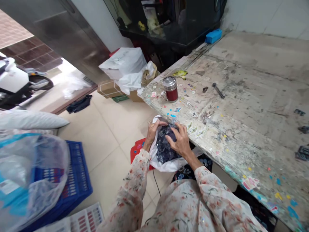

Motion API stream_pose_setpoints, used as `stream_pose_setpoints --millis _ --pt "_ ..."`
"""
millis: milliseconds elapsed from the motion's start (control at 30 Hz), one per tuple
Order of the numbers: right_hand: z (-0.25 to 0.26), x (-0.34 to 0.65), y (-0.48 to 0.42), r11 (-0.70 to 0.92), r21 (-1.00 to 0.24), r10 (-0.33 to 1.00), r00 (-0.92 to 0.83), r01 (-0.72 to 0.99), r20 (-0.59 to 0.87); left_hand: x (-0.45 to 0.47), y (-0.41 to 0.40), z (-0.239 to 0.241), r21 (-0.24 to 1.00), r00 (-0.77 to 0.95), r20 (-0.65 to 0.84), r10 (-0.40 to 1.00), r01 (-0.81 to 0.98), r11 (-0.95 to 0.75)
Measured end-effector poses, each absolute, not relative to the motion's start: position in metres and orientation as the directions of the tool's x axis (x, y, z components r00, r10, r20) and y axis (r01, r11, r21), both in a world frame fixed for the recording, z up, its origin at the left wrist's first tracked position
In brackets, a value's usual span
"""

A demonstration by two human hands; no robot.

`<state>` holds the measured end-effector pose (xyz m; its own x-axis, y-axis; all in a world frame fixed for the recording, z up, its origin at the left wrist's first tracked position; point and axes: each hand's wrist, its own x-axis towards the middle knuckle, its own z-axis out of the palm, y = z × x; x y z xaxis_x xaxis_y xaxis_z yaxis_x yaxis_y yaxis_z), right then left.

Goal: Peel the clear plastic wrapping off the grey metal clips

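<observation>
A white bag (162, 167) sits with its mouth spread wide just below the table edge. Small dark pieces in shiny clear plastic (166, 146) fill it. My left hand (153, 131) rests at the bag's left rim, fingers stretched over the far side of the mouth. Over the right part of the pieces is my right hand (180, 140), its fingers bent and apart. Between the two hands, near the table edge, the plastic looks bluish and blurred. I cannot make out any single piece in either hand.
The worn table (243, 129) carries a red metal-lidded canister (170, 89), a dark metal tool (218, 90) and a blue packet (213, 36). Beneath the bag is a red stool-like surface (136, 149). A blue crate (77, 170), boxes (109, 89) and a motorbike (14, 80) are to the left.
</observation>
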<state>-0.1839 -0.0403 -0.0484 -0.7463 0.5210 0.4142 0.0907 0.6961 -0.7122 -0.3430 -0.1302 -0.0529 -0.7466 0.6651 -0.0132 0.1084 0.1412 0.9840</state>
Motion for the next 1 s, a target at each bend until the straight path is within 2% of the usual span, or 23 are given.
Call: stream_pose_setpoints --millis 67,133,333,433,500,567,633,733,800,867,1000 --pt "-0.055 -0.178 -0.047 0.694 -0.720 0.424 -0.793 -0.025 0.437 -0.340 -0.141 -0.056 0.978 -0.803 -0.043 0.594 0.087 0.189" --pt "-0.060 -0.166 -0.049 0.652 -0.752 0.390 -0.805 -0.102 0.447 -0.337 -0.146 -0.054 0.963 -0.841 -0.047 0.538 0.105 0.248" --pt "-0.049 -0.092 -0.039 0.545 -0.838 0.525 -0.764 -0.037 0.376 -0.312 -0.131 -0.029 0.935 -0.845 0.001 0.535 0.190 0.299" --pt "-0.035 -0.044 -0.025 0.514 -0.856 0.610 -0.727 0.062 0.314 -0.288 -0.110 -0.024 0.912 -0.829 0.087 0.553 0.289 0.290" --pt "-0.027 -0.012 -0.008 0.508 -0.852 0.696 -0.641 0.123 0.323 -0.266 -0.091 -0.024 0.886 -0.811 0.198 0.550 0.388 0.255" --pt "-0.021 0.021 0.020 0.548 -0.811 0.760 -0.530 0.208 0.378 -0.236 -0.070 -0.026 0.880 -0.754 0.218 0.619 0.426 0.209" --pt "-0.018 0.055 0.059 0.545 -0.746 0.828 -0.386 0.382 0.407 -0.201 -0.047 -0.027 0.895 -0.691 0.233 0.684 0.428 0.127" --pt "-0.021 0.105 0.124 0.455 -0.603 0.875 -0.204 0.655 0.439 -0.146 -0.016 -0.026 0.931 -0.514 0.211 0.832 0.366 -0.010" --pt "-0.026 0.133 0.158 0.314 -0.471 0.911 -0.122 0.825 0.393 -0.113 0.000 -0.024 0.945 -0.408 0.208 0.889 0.318 -0.075" --pt "-0.032 0.153 0.177 0.260 -0.436 0.927 -0.097 0.861 0.363 -0.088 0.011 -0.020 0.953 -0.311 0.209 0.927 0.278 -0.121" --pt "-0.039 0.159 0.166 0.291 -0.423 0.938 -0.168 0.858 0.304 -0.056 0.024 -0.017 0.970 -0.170 0.135 0.976 0.223 -0.096"
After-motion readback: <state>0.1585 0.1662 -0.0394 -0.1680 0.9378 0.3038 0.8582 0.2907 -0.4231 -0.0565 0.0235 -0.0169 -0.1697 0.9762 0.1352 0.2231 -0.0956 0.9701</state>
